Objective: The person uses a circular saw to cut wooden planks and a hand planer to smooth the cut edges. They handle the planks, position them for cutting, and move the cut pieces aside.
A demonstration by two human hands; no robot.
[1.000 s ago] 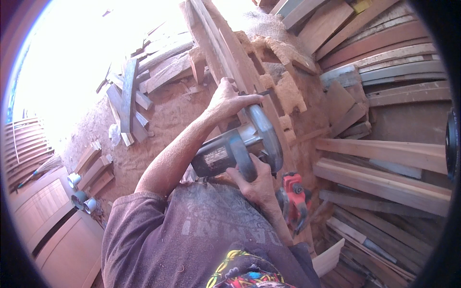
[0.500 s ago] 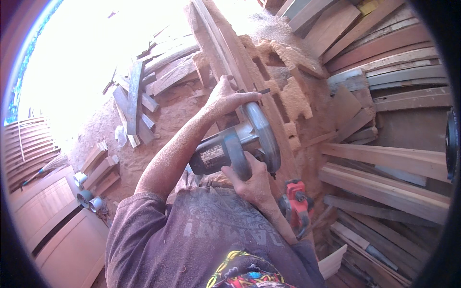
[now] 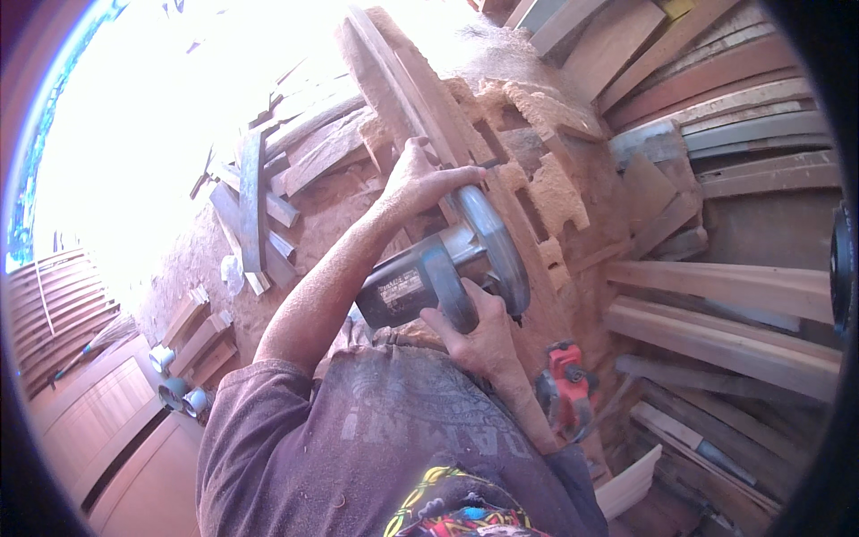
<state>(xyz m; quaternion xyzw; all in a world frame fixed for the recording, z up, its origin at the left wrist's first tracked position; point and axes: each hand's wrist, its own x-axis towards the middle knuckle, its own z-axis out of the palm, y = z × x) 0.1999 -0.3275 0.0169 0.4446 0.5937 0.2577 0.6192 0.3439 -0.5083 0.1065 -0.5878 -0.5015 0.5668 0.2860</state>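
A dusty circular saw with a dark motor body and a grey blade guard lies over a long wooden plank. My right hand is wrapped round its rear handle. Over the front of the saw, my left hand is clasped, thumb stretched to the right beside a short dark bar and fingers bent down towards the plank. Its fingertips are partly hidden. The blade cannot be seen under the guard. A red and black power tool sits to the right of my right forearm.
Sawdust-covered hollow blocks stand right of the plank. Stacked timber fills the right side, and loose offcuts lie at the left. Wooden panels and small round pots or cans are at the lower left.
The view has shifted slightly, so the red tool and surrounding timber appear a little displaced. Both hands keep their hold, and the saw sits slightly lower in the picture.
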